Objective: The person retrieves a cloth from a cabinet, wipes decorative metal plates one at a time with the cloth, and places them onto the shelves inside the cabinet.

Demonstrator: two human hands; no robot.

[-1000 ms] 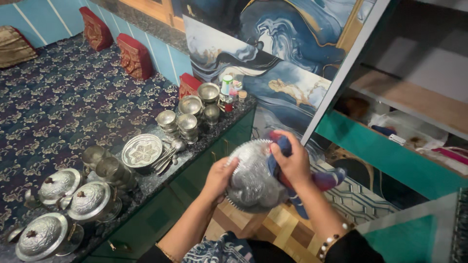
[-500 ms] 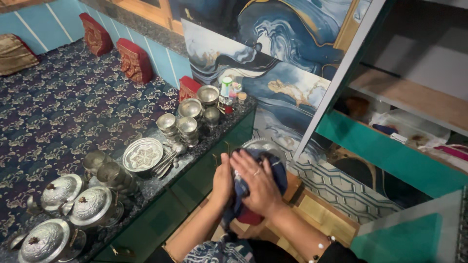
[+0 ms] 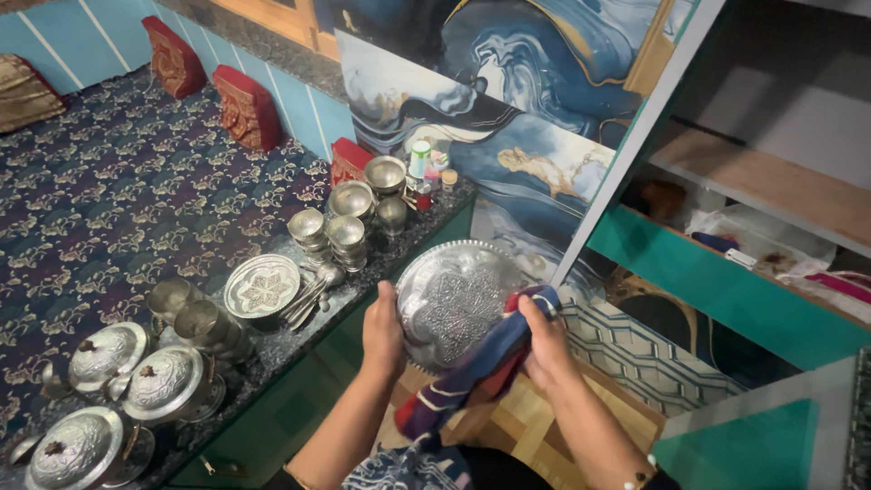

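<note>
An engraved round silver plate (image 3: 454,299) is held upright in front of me, its patterned face turned toward me. My left hand (image 3: 381,331) grips its left rim. My right hand (image 3: 542,338) presses a striped blue and red cloth (image 3: 472,372) against the plate's lower right edge; the cloth hangs down below it.
A dark stone counter (image 3: 272,340) on the left carries several metal bowls (image 3: 349,231), a patterned dish (image 3: 263,286), spoons and lidded pots (image 3: 163,381). Small bottles (image 3: 422,163) stand at its far end. A teal shelf unit (image 3: 726,290) is on the right. Patterned carpet (image 3: 118,200) lies beyond.
The plate has been turned to show its engraved face. My right hand and the cloth slid from covering its middle to its lower right edge.
</note>
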